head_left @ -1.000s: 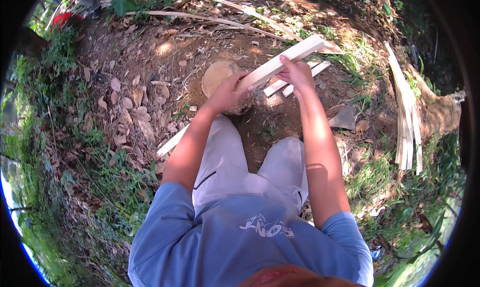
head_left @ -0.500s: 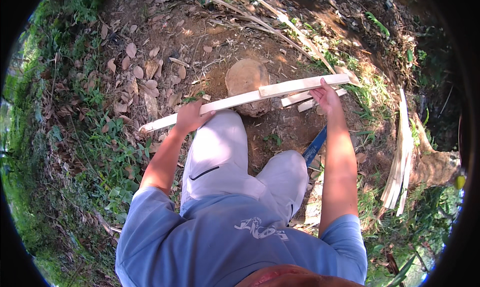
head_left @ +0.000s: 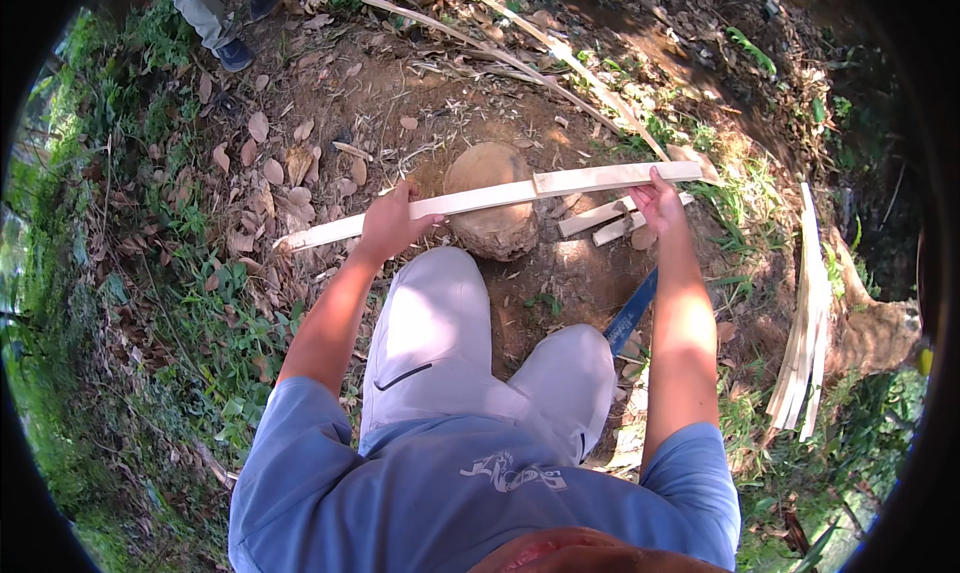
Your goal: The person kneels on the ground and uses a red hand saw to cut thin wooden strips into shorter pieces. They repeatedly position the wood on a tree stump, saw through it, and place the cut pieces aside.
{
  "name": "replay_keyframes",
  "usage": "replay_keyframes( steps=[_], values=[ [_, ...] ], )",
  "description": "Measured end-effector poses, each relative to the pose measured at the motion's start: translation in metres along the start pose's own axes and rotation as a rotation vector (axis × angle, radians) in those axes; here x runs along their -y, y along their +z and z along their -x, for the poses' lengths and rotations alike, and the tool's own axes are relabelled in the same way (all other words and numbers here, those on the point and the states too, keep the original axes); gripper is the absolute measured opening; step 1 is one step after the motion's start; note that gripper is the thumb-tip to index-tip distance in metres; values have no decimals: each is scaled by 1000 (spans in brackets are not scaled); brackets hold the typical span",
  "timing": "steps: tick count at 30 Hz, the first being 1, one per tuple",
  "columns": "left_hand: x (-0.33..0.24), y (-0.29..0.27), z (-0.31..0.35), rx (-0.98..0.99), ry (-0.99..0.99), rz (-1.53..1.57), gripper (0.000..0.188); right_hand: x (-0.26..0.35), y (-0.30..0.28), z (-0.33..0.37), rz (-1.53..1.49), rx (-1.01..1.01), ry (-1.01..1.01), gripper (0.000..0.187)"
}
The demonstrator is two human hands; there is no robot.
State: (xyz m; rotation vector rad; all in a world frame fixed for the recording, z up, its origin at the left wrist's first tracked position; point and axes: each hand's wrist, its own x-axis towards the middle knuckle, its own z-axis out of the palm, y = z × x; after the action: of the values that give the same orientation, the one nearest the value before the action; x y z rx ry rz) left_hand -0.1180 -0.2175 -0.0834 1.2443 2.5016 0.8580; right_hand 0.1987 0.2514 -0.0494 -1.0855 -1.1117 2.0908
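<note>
A long pale split strip of wood or bamboo [head_left: 500, 195] lies level across a round wooden stump [head_left: 492, 223] in front of my knees. My left hand [head_left: 388, 223] grips the strip left of the stump. My right hand [head_left: 658, 199] grips it near its right end. Two short pale pieces [head_left: 610, 223] lie on the dirt just below the strip, beside my right hand. A blue-handled object [head_left: 630, 313] lies on the ground by my right knee, partly hidden by my forearm.
A bundle of pale split strips [head_left: 808, 323] leans at the right near a tree base [head_left: 875, 323]. Long thin sticks [head_left: 540, 43] lie across the dirt at the top. Another person's legs and shoes [head_left: 215, 18] stand at the top left. Grass and dry leaves surround the dirt patch.
The strip has swung from a steep slant to level across the stump. My hands slid apart along it, the left going left and the right out to its end.
</note>
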Motion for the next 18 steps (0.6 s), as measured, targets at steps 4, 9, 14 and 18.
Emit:
replay_keyframes(
  steps=[4, 9, 14, 18],
  values=[
    [-26, 17, -28, -122, 239, 175, 78, 12, 1, -11, 23, -27, -11, 51],
    [-131, 62, -75, -165, 433, 258, 77, 18, 2, -12, 42, -22, -2, 51],
    [-155, 99, -95, -247, 544, 47, 52, 19, -5, -21, 58, 9, 25, 48],
    [-164, 107, -97, -280, 593, 6, 48, 25, -15, -14, 111, 34, 1, 51]
  ],
)
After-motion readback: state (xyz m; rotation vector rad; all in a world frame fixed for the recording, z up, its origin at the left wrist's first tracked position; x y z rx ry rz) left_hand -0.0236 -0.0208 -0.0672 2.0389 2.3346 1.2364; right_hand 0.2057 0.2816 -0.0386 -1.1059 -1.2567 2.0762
